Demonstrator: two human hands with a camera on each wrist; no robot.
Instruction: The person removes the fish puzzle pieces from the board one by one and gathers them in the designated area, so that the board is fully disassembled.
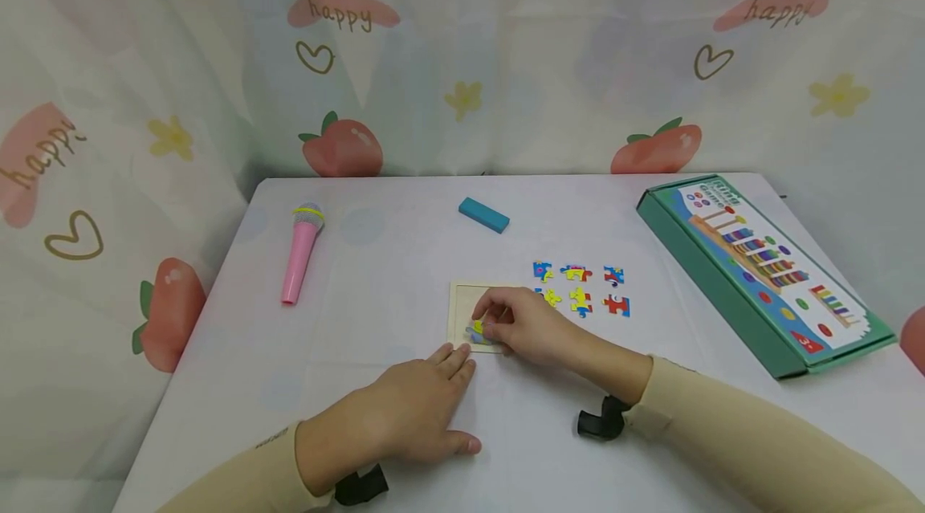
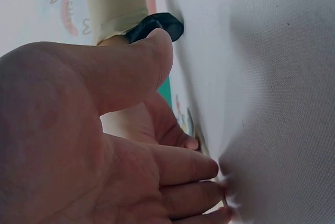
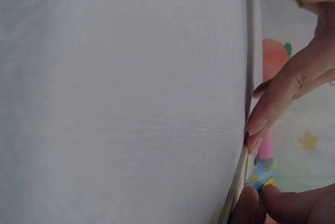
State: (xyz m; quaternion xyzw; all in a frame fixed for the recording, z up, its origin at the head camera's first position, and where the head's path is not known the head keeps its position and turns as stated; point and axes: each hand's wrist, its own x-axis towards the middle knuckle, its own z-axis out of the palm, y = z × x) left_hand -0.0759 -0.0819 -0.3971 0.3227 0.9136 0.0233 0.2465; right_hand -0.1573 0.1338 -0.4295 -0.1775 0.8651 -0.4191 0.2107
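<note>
A square wooden puzzle tray (image 1: 453,312) lies on the table in the head view, partly hidden by my right hand (image 1: 531,326). Thumb and fingers of that hand pinch a puzzle piece (image 3: 260,176), blue and yellow, at the tray's near side. With its fingers straight, my left hand (image 1: 415,403) rests on the table, and its fingertips touch the tray's near left edge. Beyond the right hand lie several loose puzzle pieces, among them a yellow and blue piece (image 1: 580,302) and a red piece (image 1: 617,305); the hand partly covers one of them.
A pink toy microphone (image 1: 299,256) lies at the table's left. Towards the back is a blue block (image 1: 484,215). A large green game box (image 1: 766,272) with a printed lid takes up the right side. A patterned curtain (image 1: 491,55) hangs behind the table.
</note>
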